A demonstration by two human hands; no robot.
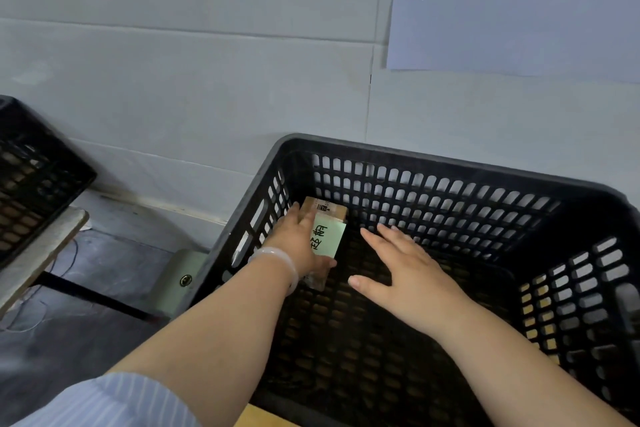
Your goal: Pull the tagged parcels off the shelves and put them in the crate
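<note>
parcel is gripped by the left hand in the left corner of the crate, likely for release; right hand is spread.

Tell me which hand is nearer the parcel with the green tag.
Left. The left hand grips the parcel inside the crate; the right hand is open, off to the parcel's right, not touching it.
</note>
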